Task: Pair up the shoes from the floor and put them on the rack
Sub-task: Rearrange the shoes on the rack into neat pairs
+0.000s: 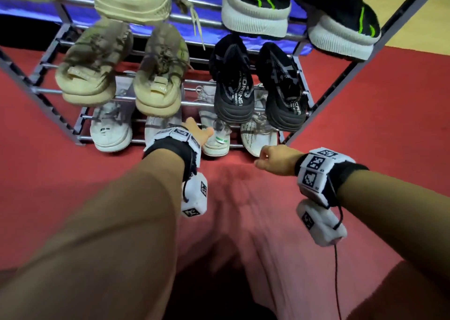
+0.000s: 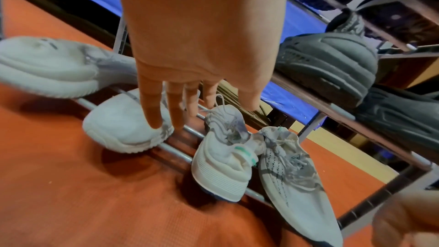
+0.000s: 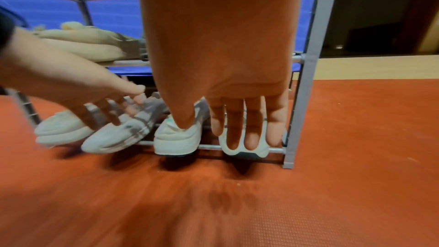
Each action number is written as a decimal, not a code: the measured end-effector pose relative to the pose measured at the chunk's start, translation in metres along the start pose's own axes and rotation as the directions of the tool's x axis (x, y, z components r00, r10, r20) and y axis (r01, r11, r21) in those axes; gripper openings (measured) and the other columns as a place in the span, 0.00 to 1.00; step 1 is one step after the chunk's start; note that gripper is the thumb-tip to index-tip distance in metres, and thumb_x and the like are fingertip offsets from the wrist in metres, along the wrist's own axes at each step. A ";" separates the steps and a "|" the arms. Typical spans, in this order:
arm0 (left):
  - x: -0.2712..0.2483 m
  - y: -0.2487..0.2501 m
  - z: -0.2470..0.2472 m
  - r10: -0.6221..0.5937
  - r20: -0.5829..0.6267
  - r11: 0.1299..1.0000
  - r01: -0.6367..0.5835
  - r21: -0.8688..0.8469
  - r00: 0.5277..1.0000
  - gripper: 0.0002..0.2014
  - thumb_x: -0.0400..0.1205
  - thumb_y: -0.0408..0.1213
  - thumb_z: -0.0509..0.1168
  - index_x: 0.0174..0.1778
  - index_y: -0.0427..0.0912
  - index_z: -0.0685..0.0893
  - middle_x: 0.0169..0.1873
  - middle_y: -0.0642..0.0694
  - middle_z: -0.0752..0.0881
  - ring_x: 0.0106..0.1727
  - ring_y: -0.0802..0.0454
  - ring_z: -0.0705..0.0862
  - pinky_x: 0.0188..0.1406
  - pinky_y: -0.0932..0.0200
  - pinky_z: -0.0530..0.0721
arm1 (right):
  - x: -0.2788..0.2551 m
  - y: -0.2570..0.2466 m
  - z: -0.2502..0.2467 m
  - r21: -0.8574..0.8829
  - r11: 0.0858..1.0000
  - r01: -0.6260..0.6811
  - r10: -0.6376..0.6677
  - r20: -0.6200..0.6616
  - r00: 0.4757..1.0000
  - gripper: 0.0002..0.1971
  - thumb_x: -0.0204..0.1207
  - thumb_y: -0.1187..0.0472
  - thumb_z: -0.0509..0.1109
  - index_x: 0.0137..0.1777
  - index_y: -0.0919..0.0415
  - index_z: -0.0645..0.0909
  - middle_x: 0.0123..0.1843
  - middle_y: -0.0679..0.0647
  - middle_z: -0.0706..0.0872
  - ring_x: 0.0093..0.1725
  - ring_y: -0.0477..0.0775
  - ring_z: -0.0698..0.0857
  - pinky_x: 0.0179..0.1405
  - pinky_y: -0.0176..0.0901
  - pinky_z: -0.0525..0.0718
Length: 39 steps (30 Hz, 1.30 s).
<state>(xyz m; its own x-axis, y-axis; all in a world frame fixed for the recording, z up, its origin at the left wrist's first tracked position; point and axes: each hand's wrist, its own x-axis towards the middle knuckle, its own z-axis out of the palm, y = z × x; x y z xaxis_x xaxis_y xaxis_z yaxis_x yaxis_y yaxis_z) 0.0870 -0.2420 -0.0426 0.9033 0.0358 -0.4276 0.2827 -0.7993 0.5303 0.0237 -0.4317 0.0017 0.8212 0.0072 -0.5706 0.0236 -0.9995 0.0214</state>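
Both hands are reaching toward the bottom shelf of the rack (image 1: 339, 77), low in the middle of the head view. The left hand (image 1: 198, 131) is stretching forward with its fingers straight and spread, holding nothing, hovering over the white shoe with the green tab (image 1: 216, 140); whether a fingertip is touching it cannot be told. The right hand (image 1: 274, 160) is sitting just in front of the patterned white shoe (image 1: 258, 134) at the lower right of the shelf, gripping nothing: its fingers are looking curled in the head view but fairly straight in the right wrist view. The shoes are all lying on the rack: tan pair (image 1: 121, 76) and black pair (image 1: 258, 86) on the middle shelf, and no shoe is showing on the red floor (image 1: 365, 125), so the task is looking nearly finished. The risks are lying in the last two white shoes. They are leaning against each other, heels overhanging the front rail (image 2: 175, 152), so a careless nudge could be tipping one off onto the floor. Their markings also seem to differ, and they may be a mismatched pair. A loose lace (image 2: 221, 104) could be snagging a finger.
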 end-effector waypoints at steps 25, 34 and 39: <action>0.055 -0.033 0.049 0.057 0.088 0.984 -0.041 -0.171 0.995 0.32 0.77 0.47 0.69 0.70 0.39 0.62 0.57 0.37 0.84 0.52 0.36 0.86 0.57 0.44 0.83 | 0.100 0.001 0.083 0.890 -0.446 0.100 0.634 0.234 0.737 0.26 0.80 0.71 0.64 0.78 0.58 0.68 0.66 0.60 0.82 0.33 0.52 0.83 0.31 0.40 0.86; 0.039 -0.021 0.044 0.083 0.107 0.995 -0.076 -0.069 0.991 0.36 0.82 0.46 0.62 0.82 0.40 0.52 0.66 0.33 0.78 0.65 0.36 0.79 0.59 0.52 0.75 | 0.066 -0.007 0.095 0.966 -0.239 0.095 0.775 0.130 0.618 0.23 0.73 0.72 0.60 0.66 0.55 0.79 0.48 0.54 0.87 0.42 0.59 0.87 0.48 0.59 0.88; 0.015 -0.004 0.039 0.130 0.139 0.987 -0.142 0.075 0.982 0.31 0.84 0.45 0.60 0.77 0.30 0.60 0.69 0.30 0.75 0.65 0.36 0.78 0.61 0.50 0.73 | 0.025 0.008 0.077 0.990 -0.088 0.106 0.766 -0.001 0.642 0.22 0.74 0.73 0.59 0.65 0.58 0.80 0.37 0.49 0.82 0.28 0.50 0.80 0.30 0.45 0.85</action>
<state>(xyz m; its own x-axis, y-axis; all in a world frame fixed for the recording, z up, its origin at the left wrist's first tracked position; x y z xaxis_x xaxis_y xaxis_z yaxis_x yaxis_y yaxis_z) 0.0872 -0.2616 -0.0799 0.8786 -0.1523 -0.4525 0.1268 -0.8392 0.5288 0.0009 -0.4416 -0.0759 0.5461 -0.7613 -0.3496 -0.4798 0.0579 -0.8755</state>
